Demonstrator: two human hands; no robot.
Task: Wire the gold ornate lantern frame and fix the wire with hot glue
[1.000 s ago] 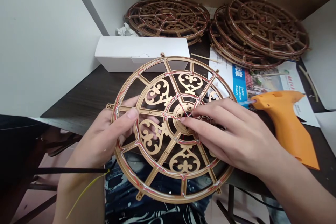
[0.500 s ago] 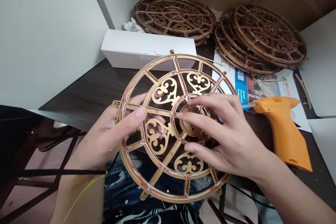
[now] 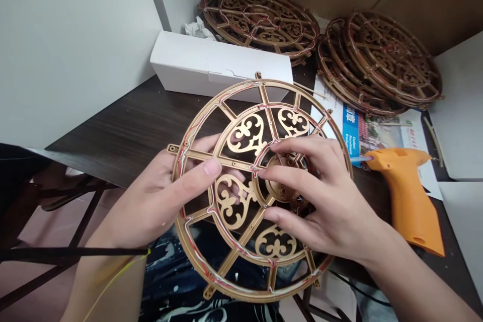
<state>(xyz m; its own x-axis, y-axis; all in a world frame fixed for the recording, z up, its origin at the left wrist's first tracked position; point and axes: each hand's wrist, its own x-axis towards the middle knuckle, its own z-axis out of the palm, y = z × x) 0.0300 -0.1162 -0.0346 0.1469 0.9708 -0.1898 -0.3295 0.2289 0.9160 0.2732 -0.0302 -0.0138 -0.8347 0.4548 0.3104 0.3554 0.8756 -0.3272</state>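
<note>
A round gold openwork frame (image 3: 241,251) with spokes, scroll ornaments and red and white wires along its rings is held up over my lap. My left hand (image 3: 162,196) grips its left side, the thumb on a spoke and the other fingers behind. My right hand (image 3: 320,191) lies over the hub, fingers apart, the fingertips touching the inner ring and its red and white wires (image 3: 257,166). Part of the hub is hidden under that hand.
An orange glue gun (image 3: 411,196) lies at the right on a printed brochure (image 3: 385,131). Behind the frame stands a white box (image 3: 219,63). Similar wired frames are stacked at the back (image 3: 260,20) and back right (image 3: 392,55). White panels flank the dark table (image 3: 124,115).
The view has shifted slightly, so the frame and both hands appear a little further right. My right fingertips stay at the inner ring; the grip of my left hand looks the same.
</note>
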